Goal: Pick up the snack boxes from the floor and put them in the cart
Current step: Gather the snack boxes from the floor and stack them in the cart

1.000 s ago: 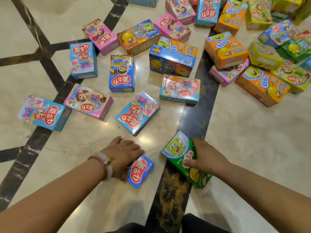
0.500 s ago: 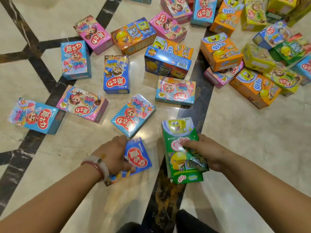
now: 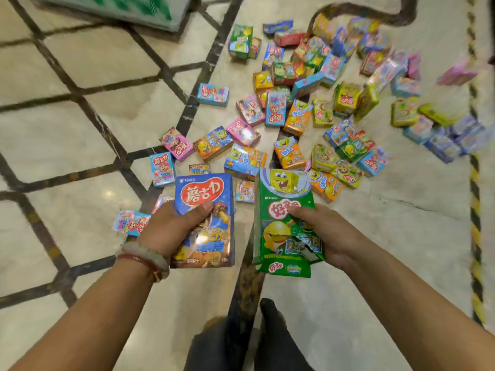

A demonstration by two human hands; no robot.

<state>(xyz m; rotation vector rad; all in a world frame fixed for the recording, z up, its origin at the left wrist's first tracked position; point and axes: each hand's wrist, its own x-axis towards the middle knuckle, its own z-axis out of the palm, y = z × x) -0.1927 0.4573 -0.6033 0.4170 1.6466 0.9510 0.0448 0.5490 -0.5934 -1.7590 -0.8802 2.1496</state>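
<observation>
My left hand (image 3: 171, 228) grips a blue snack box (image 3: 206, 194) with a red logo, thumb across its front, held up off the floor. My right hand (image 3: 321, 231) grips a green snack box (image 3: 281, 199) with a yellow cartoon face, also lifted, its lower flap torn. Both boxes are side by side in front of me. Many more snack boxes (image 3: 294, 113) in pink, blue, orange, yellow and green lie scattered on the marble floor (image 3: 80, 129) beyond my hands. No cart is plainly visible.
A green-and-white checkered object (image 3: 128, 9) stands at the top left. A yellow-and-black striped line (image 3: 475, 210) runs down the floor on the right. My dark trouser legs (image 3: 241, 338) show at the bottom centre.
Both hands have lifted their boxes well off the floor and closer to my head. The view has risen and tilted forward, showing much more of the box pile.
</observation>
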